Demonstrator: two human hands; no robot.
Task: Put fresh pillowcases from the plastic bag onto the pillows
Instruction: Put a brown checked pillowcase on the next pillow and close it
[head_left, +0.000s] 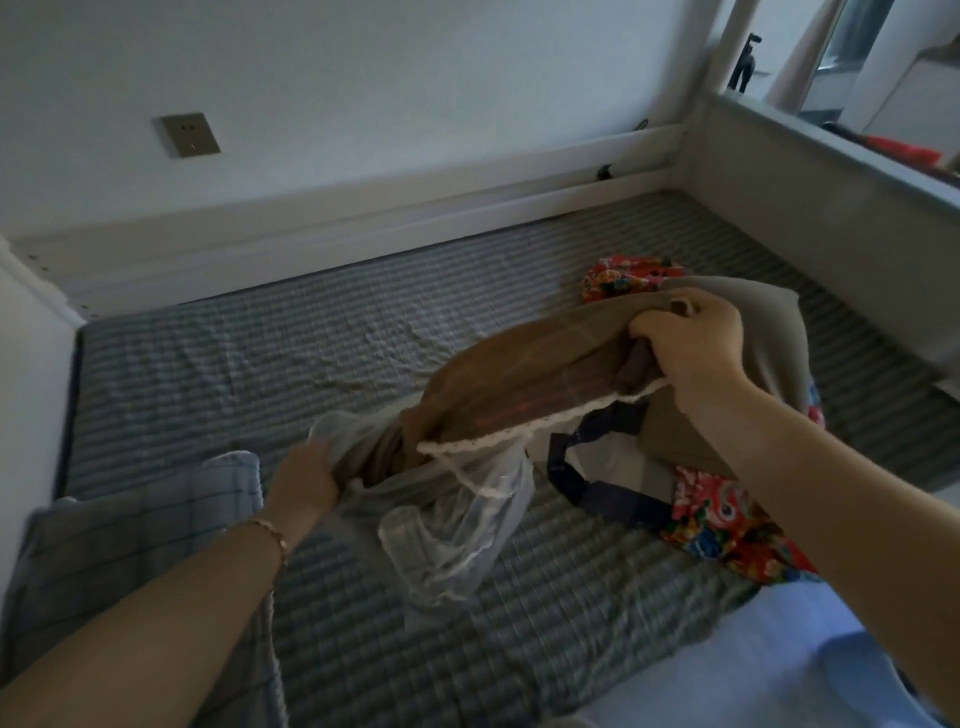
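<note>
A brown pillowcase with a white lace edge stretches between my hands above the bed. My right hand grips its upper end at the right. My left hand grips the lower end together with the mouth of a clear plastic bag, which hangs crumpled below the cloth. Part of the pillowcase is still inside the bag. A pillow in a grey-beige cover lies behind my right hand. A blue checked pillow lies at the near left under my left forearm.
The grey striped mattress pad covers the bed. A red flowered cloth and a dark blue strap lie at the right. The white bed frame rail runs along the wall, and a headboard panel stands at the right.
</note>
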